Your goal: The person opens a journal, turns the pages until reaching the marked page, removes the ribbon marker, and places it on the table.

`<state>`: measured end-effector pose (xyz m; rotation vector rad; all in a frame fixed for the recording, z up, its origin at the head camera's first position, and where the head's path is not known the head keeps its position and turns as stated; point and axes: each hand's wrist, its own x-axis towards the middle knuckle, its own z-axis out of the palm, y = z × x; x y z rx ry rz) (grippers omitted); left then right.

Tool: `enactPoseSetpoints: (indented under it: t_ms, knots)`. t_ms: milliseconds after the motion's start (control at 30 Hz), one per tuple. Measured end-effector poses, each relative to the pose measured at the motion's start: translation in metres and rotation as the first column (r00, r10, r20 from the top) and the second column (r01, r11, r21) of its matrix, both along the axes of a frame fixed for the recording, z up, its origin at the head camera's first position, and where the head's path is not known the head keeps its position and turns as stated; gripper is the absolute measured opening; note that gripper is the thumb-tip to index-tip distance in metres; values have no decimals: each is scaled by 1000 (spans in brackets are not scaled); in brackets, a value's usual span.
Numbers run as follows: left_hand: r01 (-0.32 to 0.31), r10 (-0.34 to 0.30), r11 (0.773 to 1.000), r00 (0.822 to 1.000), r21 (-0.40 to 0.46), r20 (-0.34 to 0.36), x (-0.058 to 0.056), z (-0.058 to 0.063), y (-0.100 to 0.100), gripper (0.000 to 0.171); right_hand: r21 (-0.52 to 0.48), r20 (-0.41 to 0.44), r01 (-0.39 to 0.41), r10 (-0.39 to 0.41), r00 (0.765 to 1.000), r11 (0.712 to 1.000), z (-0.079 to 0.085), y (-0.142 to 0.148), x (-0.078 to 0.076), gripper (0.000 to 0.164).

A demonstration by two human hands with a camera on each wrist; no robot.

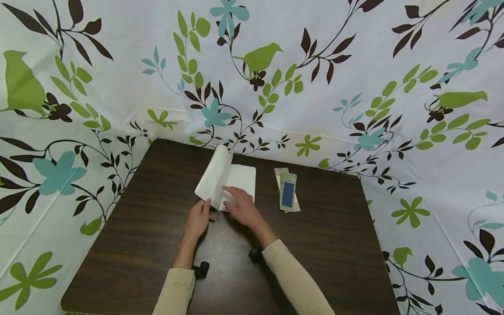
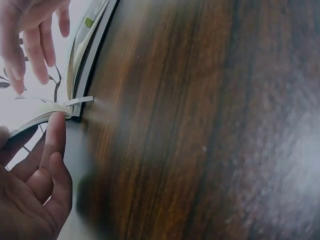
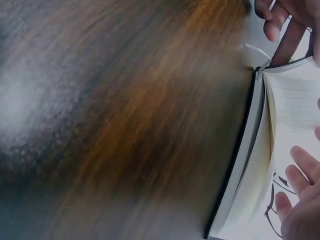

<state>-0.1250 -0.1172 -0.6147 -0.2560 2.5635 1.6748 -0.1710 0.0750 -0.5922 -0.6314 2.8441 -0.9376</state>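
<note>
An open notebook (image 1: 242, 177) with white pages lies toward the far side of the dark table. Its left part (image 1: 214, 175) is raised and leans up from the spine. My left hand (image 1: 197, 221) grips the near edge of that raised part, with fingers tucked under it in the left wrist view. My right hand (image 1: 242, 208) is over the right-hand page near the fold, its fingers loosely extended, as the right wrist view shows. A thin ribbon (image 2: 80, 101) sticks out at the spine's near end. Faint ruled lines show on one page (image 3: 295, 100).
Right of the notebook lies a narrow greenish packet (image 1: 288, 192) with a blue panel, across a pale patterned strip (image 1: 297, 206). The wood-grain table (image 1: 334, 249) meets a leaf-and-bird patterned cloth (image 1: 315, 100) at its back.
</note>
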Motion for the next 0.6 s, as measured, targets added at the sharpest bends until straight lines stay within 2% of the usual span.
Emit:
enactPoseSetpoints:
  t_ms: [233, 433, 600]
  knots:
    - [35, -35, 999, 999, -9, 13, 0, 2, 3, 55, 64, -16, -80, 81, 997, 995, -3, -4, 3, 51]
    - [71, -69, 997, 996, -30, 65, 1, 4, 4, 48, 79, -18, -87, 89, 996, 993, -6, -8, 8, 56]
    - [56, -55, 998, 997, -32, 49, 2, 3, 5, 49, 75, -11, -95, 96, 995, 993, -5, -11, 13, 59]
